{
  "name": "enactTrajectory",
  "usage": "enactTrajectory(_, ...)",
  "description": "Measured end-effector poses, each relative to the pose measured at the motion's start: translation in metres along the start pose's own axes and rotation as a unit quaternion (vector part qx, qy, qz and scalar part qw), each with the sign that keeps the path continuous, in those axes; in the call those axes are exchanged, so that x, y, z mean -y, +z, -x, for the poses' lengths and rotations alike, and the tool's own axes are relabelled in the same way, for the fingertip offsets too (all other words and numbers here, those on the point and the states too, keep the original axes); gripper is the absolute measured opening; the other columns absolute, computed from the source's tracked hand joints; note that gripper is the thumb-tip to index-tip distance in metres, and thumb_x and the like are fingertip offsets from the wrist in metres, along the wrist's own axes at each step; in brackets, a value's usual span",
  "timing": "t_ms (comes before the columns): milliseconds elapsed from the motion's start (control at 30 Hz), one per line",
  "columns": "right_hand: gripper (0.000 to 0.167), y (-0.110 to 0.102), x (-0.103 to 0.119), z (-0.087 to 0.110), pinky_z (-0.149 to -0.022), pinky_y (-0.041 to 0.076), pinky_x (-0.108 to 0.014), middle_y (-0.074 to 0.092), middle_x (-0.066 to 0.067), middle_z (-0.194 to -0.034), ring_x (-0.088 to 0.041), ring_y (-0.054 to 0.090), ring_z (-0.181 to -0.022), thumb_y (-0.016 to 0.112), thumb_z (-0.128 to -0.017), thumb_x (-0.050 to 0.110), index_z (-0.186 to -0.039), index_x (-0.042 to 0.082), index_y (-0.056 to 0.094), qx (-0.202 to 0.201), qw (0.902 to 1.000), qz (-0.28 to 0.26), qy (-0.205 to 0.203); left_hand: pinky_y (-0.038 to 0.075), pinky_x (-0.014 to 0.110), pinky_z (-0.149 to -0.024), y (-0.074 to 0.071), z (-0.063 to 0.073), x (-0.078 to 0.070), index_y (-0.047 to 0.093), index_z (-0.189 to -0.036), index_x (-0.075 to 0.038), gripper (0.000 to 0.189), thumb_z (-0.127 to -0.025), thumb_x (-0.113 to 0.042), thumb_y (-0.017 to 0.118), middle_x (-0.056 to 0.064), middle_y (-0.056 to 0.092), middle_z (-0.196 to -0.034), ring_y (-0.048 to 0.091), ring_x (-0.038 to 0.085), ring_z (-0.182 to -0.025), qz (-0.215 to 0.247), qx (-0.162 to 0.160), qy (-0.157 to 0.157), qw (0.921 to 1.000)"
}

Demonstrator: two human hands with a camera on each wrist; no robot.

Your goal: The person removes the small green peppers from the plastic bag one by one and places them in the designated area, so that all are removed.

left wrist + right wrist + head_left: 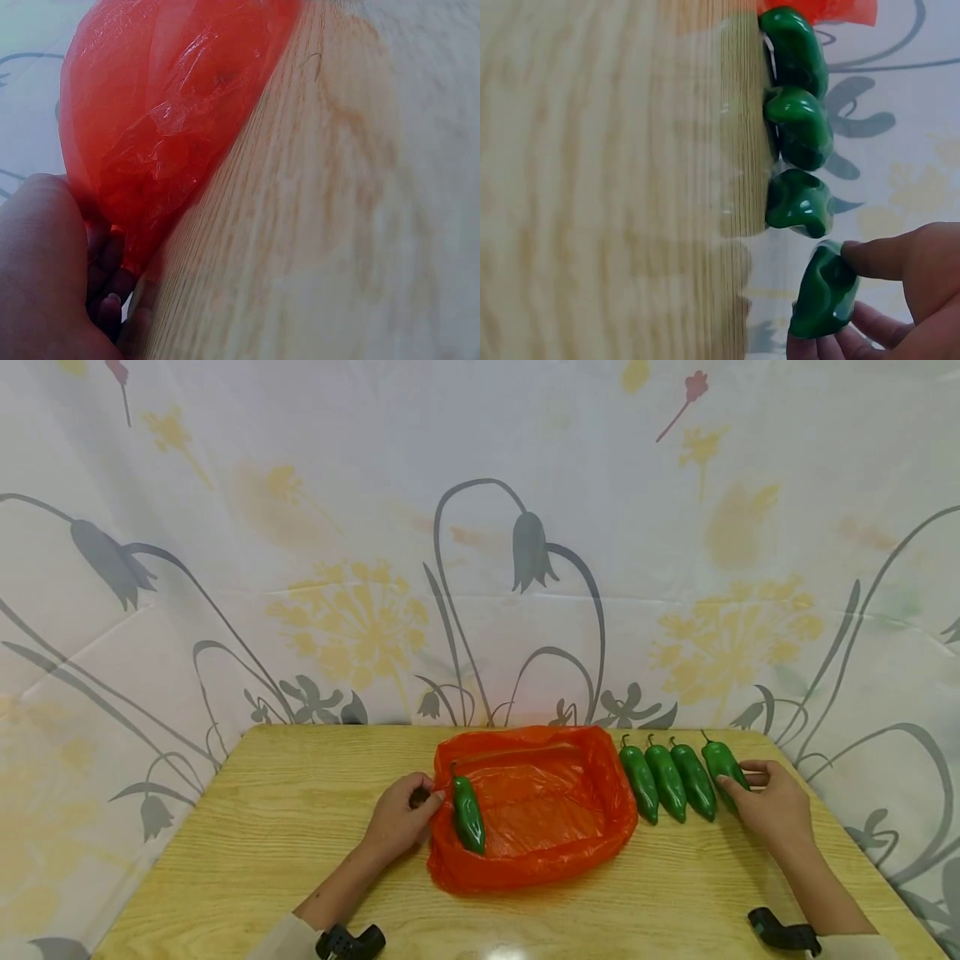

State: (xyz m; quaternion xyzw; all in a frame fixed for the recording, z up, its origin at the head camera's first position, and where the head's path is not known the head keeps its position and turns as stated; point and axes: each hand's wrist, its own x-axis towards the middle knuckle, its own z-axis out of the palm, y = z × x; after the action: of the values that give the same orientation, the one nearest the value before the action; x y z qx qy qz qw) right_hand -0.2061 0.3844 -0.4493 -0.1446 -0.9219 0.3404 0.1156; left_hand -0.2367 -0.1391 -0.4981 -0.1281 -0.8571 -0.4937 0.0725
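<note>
My right hand (780,806) pinches a green pepper (825,292) between thumb and fingers, at the right end of a row. In the right wrist view this pepper appears slightly raised off the table. Beside it lie three more green peppers (665,782), side by side with stems pointing away. An open container covered in a red plastic bag (540,864) stands to their left. One green pepper (468,814) lies inside it, along the left wall. At the container's left side, my left hand (401,818) holds the rim, thumb on top and fingers against the outside.
A wood-grain table (300,793) carries everything. Behind it hangs a pale cloth (480,635) printed with flowers, close to the table's far edge. Each wrist wears a small black camera (348,942).
</note>
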Motion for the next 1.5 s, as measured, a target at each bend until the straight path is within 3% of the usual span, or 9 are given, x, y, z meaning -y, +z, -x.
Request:
enactTrajectory(567,0.062,0.001,-0.009,-0.002,-0.083,0.052,-0.061,0.056,-0.044,-0.129,-0.058,0.058,-0.113,0.062,-0.107,0.033,-0.140,-0.017,0.046,0.017,0.9995,0.026,-0.010,0.045,0.027,-0.071,0.000,0.000,0.000,0.066,-0.092,-0.015,0.009,-0.099,-0.017,0.072,-0.003,0.057,-0.083,0.053,0.013,-0.078,-0.005,0.002,0.004,1.0000)
enactTrajectory(900,0.063,0.002,-0.014,-0.003,-0.080,0.055,-0.058,0.057,-0.043,-0.129,-0.058,0.059,-0.112,0.057,-0.109,0.037,-0.141,-0.017,0.047,0.021,0.9991,0.031,-0.020,0.044,0.026,-0.071,-0.001,0.000,-0.002,0.067,-0.092,-0.014,0.009,-0.099,-0.016,0.072,-0.003,0.057,-0.082,0.053,0.014,-0.078,-0.003,0.006,-0.002,1.0000)
enactTrajectory(1300,0.058,0.000,-0.006,-0.003,-0.088,0.052,-0.060,0.054,-0.041,-0.137,-0.056,0.058,-0.118,0.050,-0.108,0.027,-0.148,-0.015,0.046,0.043,0.9987,0.025,0.006,0.045,0.027,-0.071,0.000,0.000,-0.001,0.067,-0.092,-0.015,0.008,-0.099,-0.017,0.072,-0.004,0.057,-0.083,0.053,0.013,-0.077,-0.011,0.004,0.000,0.9999)
enactTrajectory(1500,0.058,0.000,-0.008,-0.006,-0.092,0.051,-0.062,0.053,-0.041,-0.140,-0.058,0.056,-0.121,0.049,-0.109,0.026,-0.149,-0.015,0.044,0.053,0.9980,0.033,-0.002,0.045,0.027,-0.070,0.000,0.001,0.000,0.066,-0.092,-0.015,0.008,-0.098,-0.017,0.072,-0.004,0.057,-0.082,0.053,0.013,-0.077,-0.008,0.001,0.008,0.9999)
